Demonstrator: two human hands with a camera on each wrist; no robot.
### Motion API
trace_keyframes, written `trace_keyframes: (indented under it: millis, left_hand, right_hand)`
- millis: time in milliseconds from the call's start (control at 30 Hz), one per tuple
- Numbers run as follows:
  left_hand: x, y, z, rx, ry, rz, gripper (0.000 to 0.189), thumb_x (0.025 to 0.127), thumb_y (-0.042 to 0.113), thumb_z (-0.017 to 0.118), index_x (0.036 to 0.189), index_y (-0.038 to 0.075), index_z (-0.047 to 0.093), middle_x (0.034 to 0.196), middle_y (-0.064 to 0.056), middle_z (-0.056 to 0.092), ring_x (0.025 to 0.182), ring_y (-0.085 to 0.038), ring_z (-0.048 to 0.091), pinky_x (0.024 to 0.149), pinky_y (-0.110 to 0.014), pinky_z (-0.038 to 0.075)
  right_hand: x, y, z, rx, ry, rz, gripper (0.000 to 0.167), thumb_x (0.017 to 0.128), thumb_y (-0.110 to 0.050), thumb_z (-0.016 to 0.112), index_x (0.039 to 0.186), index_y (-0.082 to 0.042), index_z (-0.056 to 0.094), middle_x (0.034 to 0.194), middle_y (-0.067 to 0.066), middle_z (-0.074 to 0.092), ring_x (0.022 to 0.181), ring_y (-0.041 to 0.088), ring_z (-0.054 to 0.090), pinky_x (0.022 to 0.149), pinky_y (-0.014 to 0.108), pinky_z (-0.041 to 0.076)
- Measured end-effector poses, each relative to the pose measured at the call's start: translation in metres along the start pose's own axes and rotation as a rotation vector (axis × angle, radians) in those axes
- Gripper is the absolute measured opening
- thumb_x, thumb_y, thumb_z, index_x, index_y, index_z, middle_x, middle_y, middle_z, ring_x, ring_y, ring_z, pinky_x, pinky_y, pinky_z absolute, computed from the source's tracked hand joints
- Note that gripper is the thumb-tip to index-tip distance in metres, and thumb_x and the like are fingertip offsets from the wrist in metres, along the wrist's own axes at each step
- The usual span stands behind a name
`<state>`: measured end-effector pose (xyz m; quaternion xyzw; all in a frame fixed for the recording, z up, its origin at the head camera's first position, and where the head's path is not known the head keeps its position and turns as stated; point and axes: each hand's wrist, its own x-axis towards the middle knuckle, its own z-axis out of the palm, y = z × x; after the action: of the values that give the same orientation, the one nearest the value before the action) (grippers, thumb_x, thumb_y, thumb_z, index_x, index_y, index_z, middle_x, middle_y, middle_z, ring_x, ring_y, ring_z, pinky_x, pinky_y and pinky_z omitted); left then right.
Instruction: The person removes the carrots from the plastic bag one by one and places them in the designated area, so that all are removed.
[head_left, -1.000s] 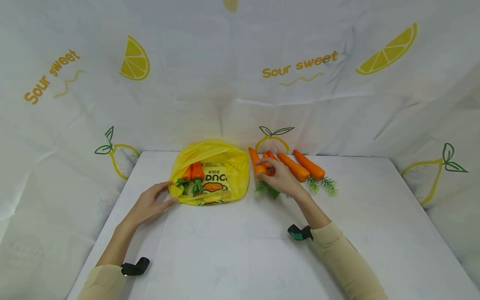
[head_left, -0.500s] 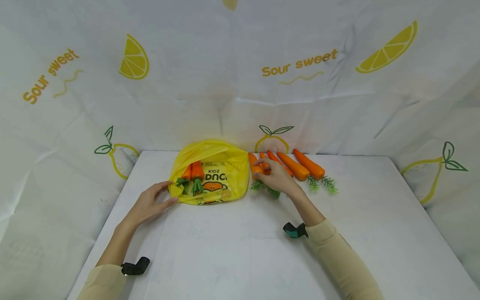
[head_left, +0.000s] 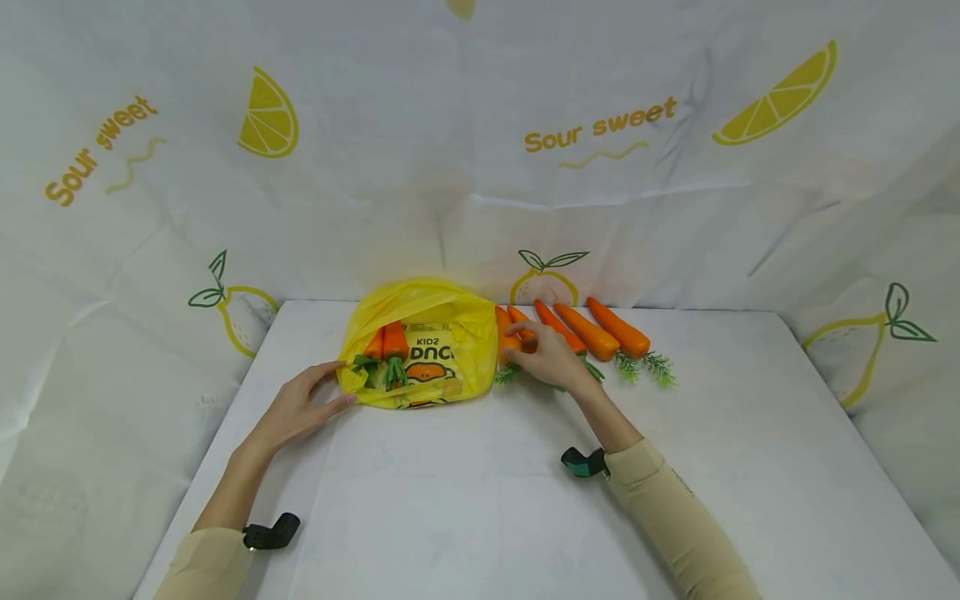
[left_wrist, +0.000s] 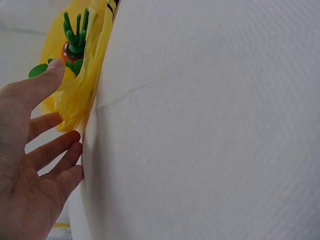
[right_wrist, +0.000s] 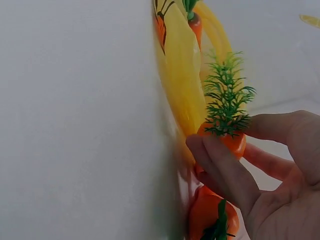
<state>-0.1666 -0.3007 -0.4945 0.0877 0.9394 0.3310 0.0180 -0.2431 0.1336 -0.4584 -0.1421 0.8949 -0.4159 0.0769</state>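
A yellow plastic bag (head_left: 480, 354) lies on the table with its mouth facing me, two carrots (head_left: 395, 342) with green tops inside. My left hand (head_left: 296, 408) holds the left edge of its mouth, thumb and index finger either side of the crumpled film (left_wrist: 75, 105). My right hand (head_left: 551, 358) grips a carrot (right_wrist: 235, 145) with feathery green leaves (right_wrist: 227, 100) by its thick end, thumb on one side and fingers on the other. That carrot lies against the bag's right side; my fingers hide part of it.
Right of the held carrot, several more carrots (head_left: 588, 333) lie in a row along the back of the white table (head_left: 450, 500), tips towards the printed backdrop (head_left: 420, 167). Another carrot (right_wrist: 200, 220) sits just below my right fingers in the right wrist view.
My right hand has moved left with the carrot, bringing it up to the bag's side and uncovering more of the carrots behind. The left hand and bag have stayed put.
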Motion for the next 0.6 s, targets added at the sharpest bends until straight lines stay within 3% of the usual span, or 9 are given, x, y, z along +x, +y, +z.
trace_keyframes:
  millis: [167,300,600]
  left_hand:
    - [-0.0004,0.0006,-0.0006,-0.001,-0.002,-0.002,0.069,0.1,0.037,0.078,0.155,0.002,0.055,0.16,-0.029,0.055,0.152,-0.052,0.047,0.126,-0.069,0.038]
    - [-0.0001,0.0003,-0.0007,-0.004,-0.004,-0.003,0.069,0.101,0.037,0.078,0.155,0.001,0.055,0.16,-0.029,0.055,0.152,-0.052,0.047,0.126,-0.069,0.038]
    - [-0.001,0.0016,-0.0003,-0.013,-0.007,-0.003,0.07,0.101,0.037,0.078,0.156,0.001,0.055,0.16,-0.029,0.055,0.152,-0.052,0.047,0.126,-0.069,0.039]
  right_hand:
    - [-0.0006,0.0046,0.0023,0.056,-0.016,0.012,0.031,0.102,-0.019,0.075,0.131,-0.008,0.071,0.117,0.021,0.076,0.096,0.028,0.073,0.077,0.027,0.061]
    - [-0.0012,0.0058,0.0032,0.041,-0.006,-0.002,0.031,0.103,-0.018,0.074,0.131,-0.006,0.07,0.129,0.026,0.073,0.105,0.033,0.072,0.079,0.03,0.063]
    - [-0.004,0.004,0.001,0.004,0.03,-0.037,0.031,0.102,-0.017,0.074,0.131,-0.005,0.072,0.133,0.025,0.074,0.12,0.04,0.071,0.09,0.044,0.067]
